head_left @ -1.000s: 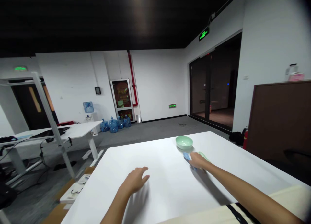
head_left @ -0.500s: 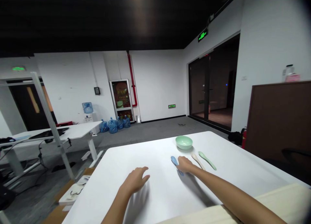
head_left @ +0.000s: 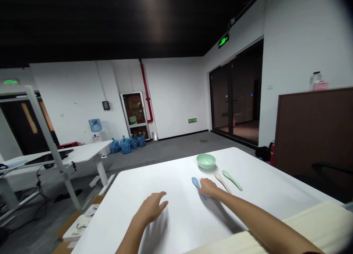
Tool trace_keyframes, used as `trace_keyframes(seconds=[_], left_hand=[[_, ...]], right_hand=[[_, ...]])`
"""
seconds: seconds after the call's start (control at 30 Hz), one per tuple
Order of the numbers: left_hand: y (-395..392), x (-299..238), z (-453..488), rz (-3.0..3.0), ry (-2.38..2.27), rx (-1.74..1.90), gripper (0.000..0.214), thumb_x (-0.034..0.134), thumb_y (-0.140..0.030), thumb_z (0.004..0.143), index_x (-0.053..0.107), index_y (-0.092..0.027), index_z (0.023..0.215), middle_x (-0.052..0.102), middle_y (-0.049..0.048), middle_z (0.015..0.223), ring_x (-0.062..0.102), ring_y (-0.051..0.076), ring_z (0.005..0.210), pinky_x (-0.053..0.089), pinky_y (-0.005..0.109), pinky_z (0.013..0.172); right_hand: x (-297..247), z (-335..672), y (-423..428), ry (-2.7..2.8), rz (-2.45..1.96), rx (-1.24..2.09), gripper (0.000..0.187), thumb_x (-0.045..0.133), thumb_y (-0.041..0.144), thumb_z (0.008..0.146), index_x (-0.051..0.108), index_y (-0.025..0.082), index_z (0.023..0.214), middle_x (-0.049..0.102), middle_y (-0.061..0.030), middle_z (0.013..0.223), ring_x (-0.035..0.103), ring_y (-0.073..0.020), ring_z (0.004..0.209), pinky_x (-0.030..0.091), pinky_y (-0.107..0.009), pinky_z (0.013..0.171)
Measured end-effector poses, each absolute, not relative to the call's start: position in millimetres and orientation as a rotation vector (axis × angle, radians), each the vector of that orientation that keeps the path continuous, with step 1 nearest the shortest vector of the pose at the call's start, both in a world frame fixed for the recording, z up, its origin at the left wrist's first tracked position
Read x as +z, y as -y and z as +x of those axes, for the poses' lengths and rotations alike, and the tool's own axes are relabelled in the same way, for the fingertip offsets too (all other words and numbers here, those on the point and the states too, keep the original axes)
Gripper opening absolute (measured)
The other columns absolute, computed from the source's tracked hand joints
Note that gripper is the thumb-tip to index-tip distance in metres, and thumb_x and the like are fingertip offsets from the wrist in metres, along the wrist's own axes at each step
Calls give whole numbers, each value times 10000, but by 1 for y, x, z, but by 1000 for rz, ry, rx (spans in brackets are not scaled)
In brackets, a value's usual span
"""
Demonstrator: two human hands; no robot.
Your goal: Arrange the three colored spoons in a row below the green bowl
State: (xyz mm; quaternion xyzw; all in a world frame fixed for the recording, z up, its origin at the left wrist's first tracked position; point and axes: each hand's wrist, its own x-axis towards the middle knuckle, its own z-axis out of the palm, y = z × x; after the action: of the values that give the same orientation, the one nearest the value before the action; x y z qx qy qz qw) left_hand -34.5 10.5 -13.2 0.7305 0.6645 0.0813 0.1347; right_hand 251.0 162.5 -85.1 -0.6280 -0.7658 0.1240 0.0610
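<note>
Your right hand (head_left: 209, 188) lies over the handle of the blue spoon (head_left: 196, 182), fingers curled down on it; whether they pinch it or only press it to the table (head_left: 171, 180) cannot be told. The spoon's bowl end pokes out to the left of your knuckles, flat on the table. Your left hand (head_left: 151, 209) rests palm down, fingers spread, well apart from the right and holding nothing.

Just right of your right hand lie a beige spoon (head_left: 223, 182) and a green spoon (head_left: 232, 180), side by side and not touching. The green bowl (head_left: 206, 161) stands just beyond them. Nothing lies between your two hands.

Farther off stand a second desk (head_left: 68, 154), water jugs (head_left: 125, 144) on the floor, and a brown panel (head_left: 311, 129) on the right. A green sign (head_left: 223, 40) glows above the glass doors; its writing is too small to read.

A second ago your right hand was up by the bowl, covering the spoons. Since then it has drawn the blue spoon left and nearer you, leaving the other two uncovered. Your left hand has stayed put.
</note>
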Motion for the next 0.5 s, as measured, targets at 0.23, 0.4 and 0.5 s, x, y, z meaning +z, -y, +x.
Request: trace_keyframes(seconds=[0.23,0.4,0.5], left_hand=[[-10,-12,-32,2104,-1930,221,551,401,-538,916,511,-267,1384,596,87,1365,531,273,1257,416,400,1023],[-8,-10,-31,2104,-1929,225,553,395,-541,917,514,-264,1380,593,84,1373,528,272,1265,415,389,1024],[-8,-9,-31,2114,-1918,230,550,395,-541,918,519,-262,1376,594,78,1375,525,274,1269,415,388,1023]], right_hand=[[-74,259,-159,2266,-1918,388,326,585,387,828,668,133,1016,690,-168,1109,673,-281,956,436,-301,675],[-60,269,-160,2251,-1895,346,351,553,443,865,687,133,957,702,-177,1067,663,-283,966,432,-312,726],[-44,280,-160,2239,-1811,306,413,511,488,892,695,139,1013,712,-163,1052,653,-290,1009,430,-316,774]])
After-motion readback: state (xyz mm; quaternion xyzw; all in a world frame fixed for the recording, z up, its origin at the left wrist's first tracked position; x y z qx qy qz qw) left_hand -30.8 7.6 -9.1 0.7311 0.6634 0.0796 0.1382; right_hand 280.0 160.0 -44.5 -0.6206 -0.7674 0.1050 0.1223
